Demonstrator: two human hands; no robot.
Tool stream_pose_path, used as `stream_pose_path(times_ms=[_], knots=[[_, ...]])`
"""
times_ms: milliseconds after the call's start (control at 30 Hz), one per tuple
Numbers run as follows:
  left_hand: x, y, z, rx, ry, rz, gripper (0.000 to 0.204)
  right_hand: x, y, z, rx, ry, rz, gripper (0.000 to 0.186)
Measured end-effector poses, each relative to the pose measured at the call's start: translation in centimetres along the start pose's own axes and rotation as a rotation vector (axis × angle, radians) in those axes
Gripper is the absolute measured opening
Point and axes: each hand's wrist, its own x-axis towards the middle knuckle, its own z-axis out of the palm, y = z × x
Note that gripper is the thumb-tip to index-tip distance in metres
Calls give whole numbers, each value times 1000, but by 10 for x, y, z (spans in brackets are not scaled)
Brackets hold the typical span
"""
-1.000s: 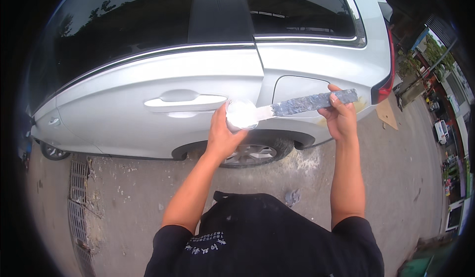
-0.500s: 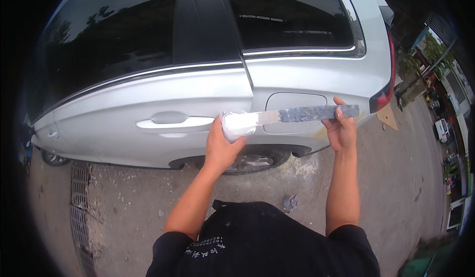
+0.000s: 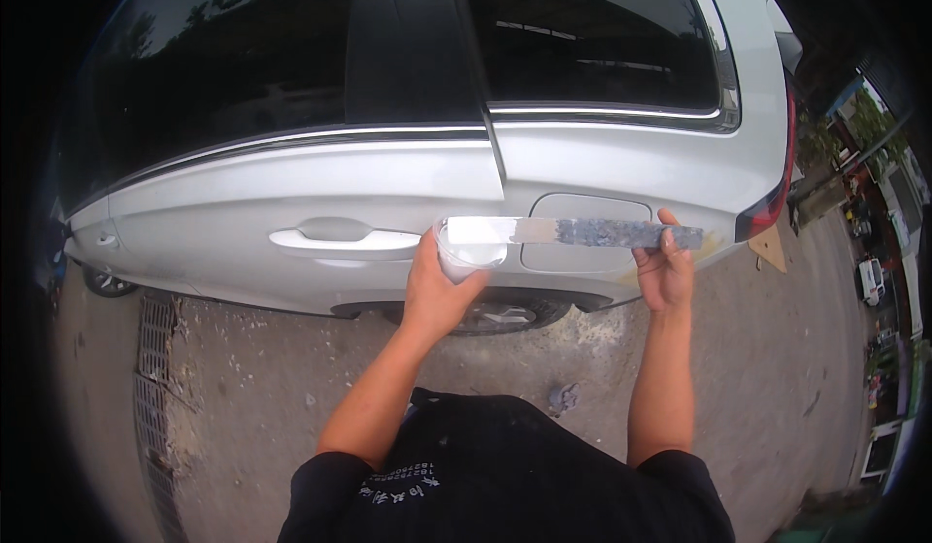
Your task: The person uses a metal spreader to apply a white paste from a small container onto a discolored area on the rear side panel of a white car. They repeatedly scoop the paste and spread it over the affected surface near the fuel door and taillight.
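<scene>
My left hand [image 3: 435,296] is wrapped round a clear plastic cup [image 3: 476,255] with white paint in it. My right hand [image 3: 665,276] pinches the far right end of a long flat stir stick [image 3: 604,233] between thumb and fingers. Crusty grey-blue paint covers the stick's right half. Its middle is bare and greyish, and wet white paint coats the left end. That white end lies across the top of the cup, over its mouth. Whether it touches the rim I cannot tell.
Just beyond my hands stands a silver-white car, with its door handle [image 3: 345,242], fuel flap [image 3: 573,203] and rear wheel [image 3: 500,318]. A drain grate [image 3: 155,349] runs along the ground at left. Crumpled grey scrap [image 3: 563,397] lies on the concrete.
The stick has turned slightly: its white end is a little higher over the cup and its right end lower. Both hands keep their holds. The whole view has shifted slightly.
</scene>
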Motion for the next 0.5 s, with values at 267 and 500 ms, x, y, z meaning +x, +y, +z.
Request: stream_pose_path(times_ms=[267,500], knots=[[0,-1,1,-49,-27,-34,75,2,13,-8,51,85,28,36],[-1,-1,1,-26,-10,-33,74,4,15,-18,39,36,47,36]])
